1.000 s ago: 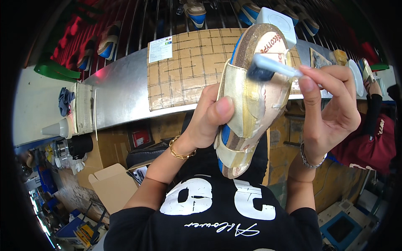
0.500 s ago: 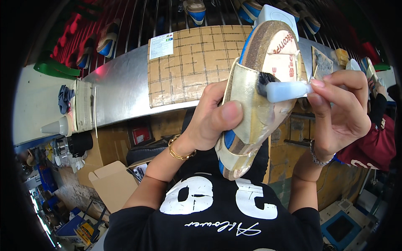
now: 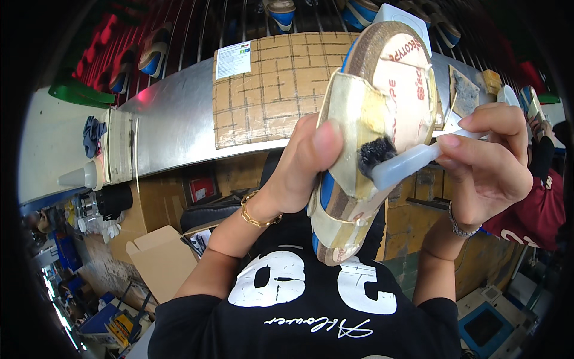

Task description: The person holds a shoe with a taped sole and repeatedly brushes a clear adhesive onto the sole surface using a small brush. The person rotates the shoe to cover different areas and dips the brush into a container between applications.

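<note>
My left hand (image 3: pixel 305 157) is closed around the side of a shoe upper on its last (image 3: pixel 351 169), thumb pressed on the pale folded lining. The shoe is held up with its underside facing me; brown felt-like edging, blue sides and a pinkish insole board with red print show. Between the fingertips of my right hand (image 3: pixel 487 157) is the pale handle of a brush (image 3: pixel 409 166). The brush's black bristles (image 3: pixel 375 157) touch the folded edge around the middle of the shoe. Part of that folded edge looks wet and yellowish.
Behind the shoe, a taped cardboard slab (image 3: pixel 269 84) lies on a metal bench (image 3: pixel 170 128). More shoes (image 3: pixel 156 52) sit on a rack of rods at the back. A stained board (image 3: pixel 464 93) is at the right. Another person in a maroon sleeve (image 3: pixel 532 209) works at far right.
The brush has moved down and slightly left along the folded edge, and its handle now slants more. The shoe has turned slightly, and my left thumb sits higher.
</note>
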Available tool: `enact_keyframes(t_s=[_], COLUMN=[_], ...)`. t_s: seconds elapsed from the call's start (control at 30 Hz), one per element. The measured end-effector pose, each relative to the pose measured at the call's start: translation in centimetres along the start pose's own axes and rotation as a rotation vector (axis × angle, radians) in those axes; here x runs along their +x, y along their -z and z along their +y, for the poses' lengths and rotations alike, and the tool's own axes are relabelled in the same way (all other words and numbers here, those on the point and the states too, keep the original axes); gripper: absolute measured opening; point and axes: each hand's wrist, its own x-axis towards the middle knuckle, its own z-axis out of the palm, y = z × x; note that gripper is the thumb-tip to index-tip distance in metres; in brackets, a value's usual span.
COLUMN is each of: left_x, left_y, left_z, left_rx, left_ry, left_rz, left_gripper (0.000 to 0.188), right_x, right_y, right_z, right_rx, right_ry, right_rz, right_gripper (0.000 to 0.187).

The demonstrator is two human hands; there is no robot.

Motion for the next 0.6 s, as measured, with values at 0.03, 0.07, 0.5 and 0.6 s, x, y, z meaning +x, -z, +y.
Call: enact_keyframes(t_s=[0.03,0.07,0.5,0.6], left_x=[-0.1,-0.1,0.9,1.4], left_y=[0.0,-0.1,-0.6,-0.4], left_z=[0.0,0.1,0.2,0.1], left_rx=[-0.005,-0.016,-0.122,-0.159], left_ry=[0.006,0.004,0.014,-0.003], left_rz=[0.005,0.012,0.114,0.149], left_gripper=[0.095,0.095,0.093,0.093], right_x=[0.0,0.0,0.9,1.0], right_y=[0.0,0.0,-0.4,-2.3], right_z=[0.0,0.0,1.1,1.7], right_rx=[-0.002,-0.004,0.094,0.077], right_ry=[0.009,0.012,0.019,-0.211], right_rz=[-0.013,-0.022,-0.128,0.101], right_gripper=[0.027,0.028,0.023,0.013])
